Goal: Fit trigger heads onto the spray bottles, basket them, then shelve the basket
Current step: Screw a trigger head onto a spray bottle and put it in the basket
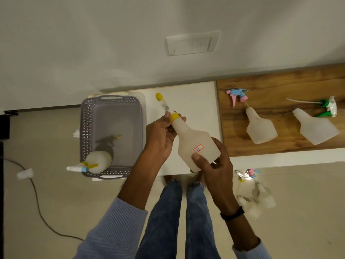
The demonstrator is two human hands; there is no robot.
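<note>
My right hand (214, 165) grips the base of a translucent white spray bottle (196, 143) with a red-edged label. My left hand (160, 135) pinches the yellow collar (175, 116) of its white trigger head (162, 103), which has a yellow nozzle tip. A grey perforated basket (85, 131) stands on the white counter to the left, with one fitted bottle (97, 162) lying in its near end. On the wooden board (280, 83) lie a bottle with a pink and blue trigger head (237, 96) and a bare bottle (317, 128) beside a loose green and white trigger head (328, 108).
The white counter (196, 94) meets the wall, which has a switch plate (192, 43). A dark cable (35, 199) runs over the floor at the left. My legs in jeans stand below the counter edge. Reflections of bottles show on the floor at the right.
</note>
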